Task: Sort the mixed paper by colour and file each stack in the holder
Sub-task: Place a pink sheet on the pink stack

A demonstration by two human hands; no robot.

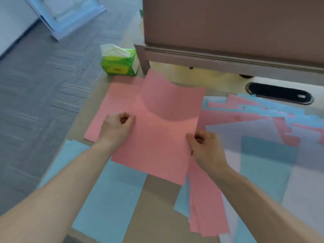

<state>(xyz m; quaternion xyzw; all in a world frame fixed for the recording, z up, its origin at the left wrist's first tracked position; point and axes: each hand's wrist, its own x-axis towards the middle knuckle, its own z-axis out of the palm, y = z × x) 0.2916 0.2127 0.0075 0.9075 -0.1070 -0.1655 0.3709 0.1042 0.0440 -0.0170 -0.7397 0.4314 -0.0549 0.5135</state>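
A pink sheet [157, 137] is held above the table by both hands. My left hand [116, 128] pinches its left edge with curled fingers, and my right hand [205, 148] pinches its right edge. Under and behind the sheet lies a pink stack [114, 102] on the table. A blue stack [108, 195] lies at the near left. A loose spread of mixed pink and blue sheets [263, 116] covers the right side, with more pink sheets [205, 199] near my right forearm. A pale blue holder [66, 16] stands on the floor at the far left.
A green tissue pack [121, 62] sits at the table's far left corner. A brown cabinet-like box [228, 32] stands at the back. A black oval cable port [278, 93] is set in the table at the far right. Grey carpet lies left of the table edge.
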